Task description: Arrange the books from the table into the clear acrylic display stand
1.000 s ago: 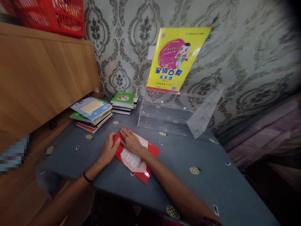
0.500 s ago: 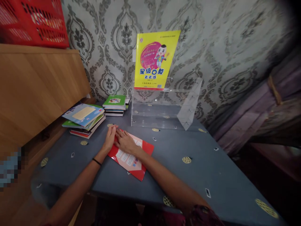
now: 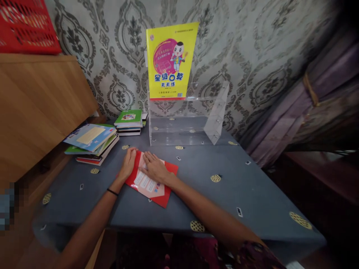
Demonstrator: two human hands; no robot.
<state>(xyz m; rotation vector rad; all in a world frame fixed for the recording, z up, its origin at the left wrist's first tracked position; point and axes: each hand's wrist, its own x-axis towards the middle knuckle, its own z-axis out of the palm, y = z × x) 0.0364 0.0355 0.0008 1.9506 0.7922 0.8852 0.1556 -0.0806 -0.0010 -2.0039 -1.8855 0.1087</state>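
Observation:
A red booklet (image 3: 165, 200) with a pale pink panel lies slanted on the table, near its front. My right hand (image 3: 155, 168) rests flat on its cover, palm down, fingers stretched towards the top edge. Along the booklet's left edge, my left hand (image 3: 128, 163) stands on its side, fingers extended and held close together; its palm side is hidden. A black band circles the left wrist. Behind the hands stands a clear acrylic rack (image 3: 179, 138) with stepped tiers. A yellow workbook (image 3: 168, 63) with a cartoon figure leans upright in its top tier.
Two stacks of books sit at the left: one topped by a blue book (image 3: 89, 136), the other by a green book (image 3: 129, 117). A wooden cabinet (image 3: 39, 104) carries a red basket (image 3: 28, 30). A purple curtain (image 3: 275, 119) hangs right of the patterned grey tablecloth (image 3: 224, 194).
My right hand has slid slightly right over the booklet, leaving a gap between it and my left hand. The whole view has shifted a little.

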